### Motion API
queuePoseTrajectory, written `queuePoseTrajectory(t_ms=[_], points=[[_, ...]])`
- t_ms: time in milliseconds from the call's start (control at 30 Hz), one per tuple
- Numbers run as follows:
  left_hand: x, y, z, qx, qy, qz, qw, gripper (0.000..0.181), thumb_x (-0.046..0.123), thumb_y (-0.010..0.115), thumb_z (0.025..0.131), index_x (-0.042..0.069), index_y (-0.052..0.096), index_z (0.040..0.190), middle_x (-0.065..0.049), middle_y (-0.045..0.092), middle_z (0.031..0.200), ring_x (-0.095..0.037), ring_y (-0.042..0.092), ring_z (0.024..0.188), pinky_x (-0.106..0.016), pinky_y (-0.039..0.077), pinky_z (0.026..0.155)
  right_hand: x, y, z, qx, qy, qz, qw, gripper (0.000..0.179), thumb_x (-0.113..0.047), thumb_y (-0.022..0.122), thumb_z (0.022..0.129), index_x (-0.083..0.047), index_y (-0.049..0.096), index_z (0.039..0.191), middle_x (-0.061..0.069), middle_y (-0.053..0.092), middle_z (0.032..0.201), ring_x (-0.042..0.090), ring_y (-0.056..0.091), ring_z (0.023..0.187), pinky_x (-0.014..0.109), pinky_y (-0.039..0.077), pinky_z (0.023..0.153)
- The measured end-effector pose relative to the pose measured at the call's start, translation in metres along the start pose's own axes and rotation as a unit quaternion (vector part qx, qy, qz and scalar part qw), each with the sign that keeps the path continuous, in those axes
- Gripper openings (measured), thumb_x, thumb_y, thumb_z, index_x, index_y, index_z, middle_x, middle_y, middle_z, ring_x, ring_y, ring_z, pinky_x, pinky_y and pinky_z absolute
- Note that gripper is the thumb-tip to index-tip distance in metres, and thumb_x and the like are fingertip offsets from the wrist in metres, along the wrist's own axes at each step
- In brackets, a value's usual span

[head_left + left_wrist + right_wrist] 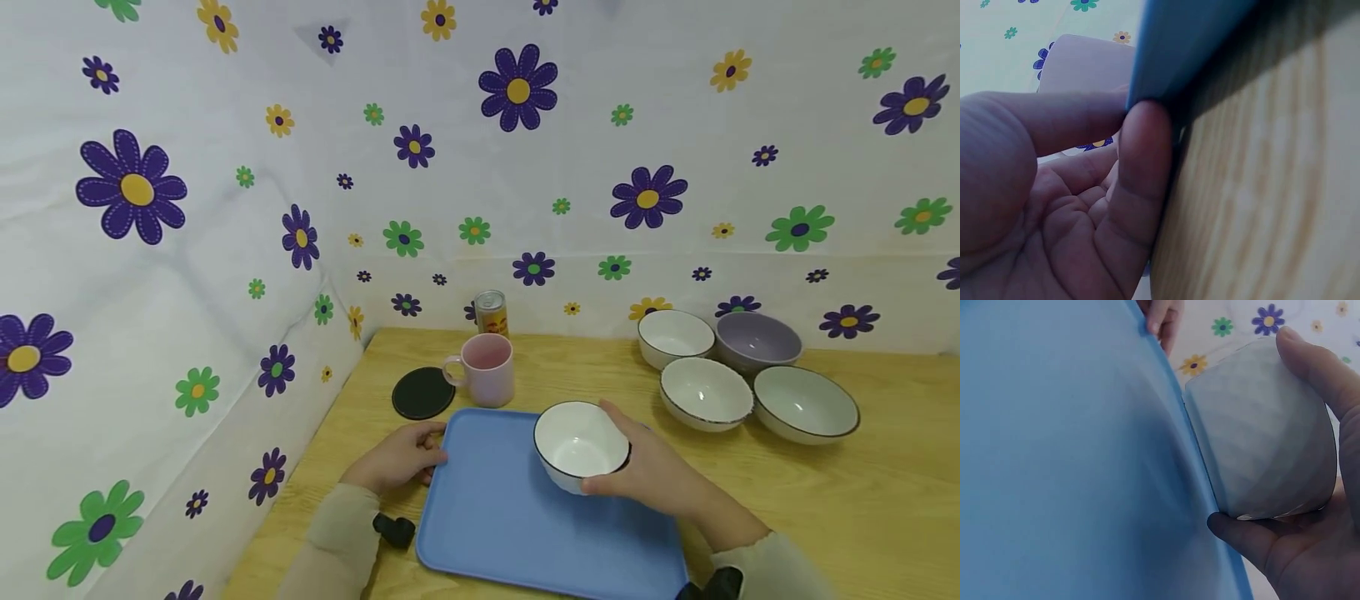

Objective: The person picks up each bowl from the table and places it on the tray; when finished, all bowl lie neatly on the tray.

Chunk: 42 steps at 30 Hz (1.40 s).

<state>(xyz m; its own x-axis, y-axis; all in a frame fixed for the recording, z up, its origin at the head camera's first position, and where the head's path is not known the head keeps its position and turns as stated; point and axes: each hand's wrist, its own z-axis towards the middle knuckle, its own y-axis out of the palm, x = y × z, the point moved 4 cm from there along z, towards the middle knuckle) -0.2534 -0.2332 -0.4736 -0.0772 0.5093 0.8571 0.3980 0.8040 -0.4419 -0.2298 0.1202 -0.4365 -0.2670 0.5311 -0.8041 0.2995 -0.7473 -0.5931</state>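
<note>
Currently, hands well apart, each occupied. Left hand (401,457) pinches the left rim of a blue tray (487,500); left wrist view shows thumb and finger on that edge, tray just over the wood table (570,379). Right hand (652,468) grips a white bowl (576,446), dark-rimmed, fingers round its side, mouth upward. Bowl sits over the far right part of the tray (whether its foot touches, I cannot tell). Outer wall carries a faceted pattern, seen from the right wrist. Beyond the tray's far left corner: pink mug (489,375), upright, handle to the left; black disc (423,393) lying flat just beside it; drink can (491,315) standing behind the mug. Far right, close together: purple bowl (757,342) and three pale bowls (705,392), all upright. Behind everything, a white flower-printed sheet (450,192).
</note>
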Motion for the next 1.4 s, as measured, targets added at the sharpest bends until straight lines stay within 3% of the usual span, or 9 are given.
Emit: queuePoseTrajectory(t_ms=[267,433,700,900,1400], points=[[0.004,-0.005,0.004,0.003,0.004,0.020,0.9998,0.057,0.012,0.064,0.099,-0.004,0.041,0.148,-0.010,0.056,0.085,-0.018,0.061,0.064,-0.032,0.056,0.064,0.005,0.007,0.018,-0.015,0.005,-0.016,0.9998,0.118,-0.048,0.087,0.073,0.003,0.021,0.157,0.023,0.049,0.146,0.035,0.052,0.128,0.052,0.046,0.101],[0.004,-0.006,0.003,0.001,0.000,0.023,0.9997,0.057,0.012,0.063,0.099,-0.004,0.041,0.149,-0.010,0.056,0.085,-0.018,0.061,0.065,-0.032,0.055,0.064,0.004,0.013,0.027,-0.023,0.004,-0.004,0.9997,0.118,-0.049,0.086,0.075,0.004,0.020,0.157,0.023,0.044,0.150,0.035,0.050,0.132,0.052,0.044,0.104],[0.003,-0.003,0.001,-0.001,-0.001,0.014,0.9999,0.056,0.011,0.063,0.099,-0.004,0.042,0.149,-0.009,0.055,0.086,-0.017,0.061,0.066,-0.031,0.056,0.065,-0.001,0.024,0.041,-0.029,0.040,0.007,0.9987,0.117,-0.053,0.084,0.075,-0.005,0.021,0.159,0.019,0.043,0.152,0.033,0.049,0.133,0.054,0.044,0.105],[0.002,-0.001,0.001,-0.001,-0.004,0.022,0.9998,0.056,0.014,0.064,0.099,0.002,0.044,0.150,-0.009,0.055,0.085,-0.017,0.061,0.065,-0.031,0.056,0.065,-0.003,0.036,0.055,-0.035,0.062,0.048,0.9963,0.116,-0.054,0.083,0.077,-0.006,0.018,0.160,0.017,0.034,0.159,0.034,0.041,0.141,0.056,0.036,0.111],[0.001,-0.002,0.003,-0.006,-0.012,0.035,0.9993,0.056,0.017,0.063,0.100,0.007,0.043,0.152,-0.009,0.057,0.085,-0.018,0.062,0.066,-0.030,0.053,0.066,-0.026,0.069,0.083,-0.052,0.002,0.081,0.9954,0.115,-0.046,0.089,0.074,-0.008,0.022,0.159,0.007,0.048,0.147,0.025,0.053,0.127,0.050,0.045,0.105]])
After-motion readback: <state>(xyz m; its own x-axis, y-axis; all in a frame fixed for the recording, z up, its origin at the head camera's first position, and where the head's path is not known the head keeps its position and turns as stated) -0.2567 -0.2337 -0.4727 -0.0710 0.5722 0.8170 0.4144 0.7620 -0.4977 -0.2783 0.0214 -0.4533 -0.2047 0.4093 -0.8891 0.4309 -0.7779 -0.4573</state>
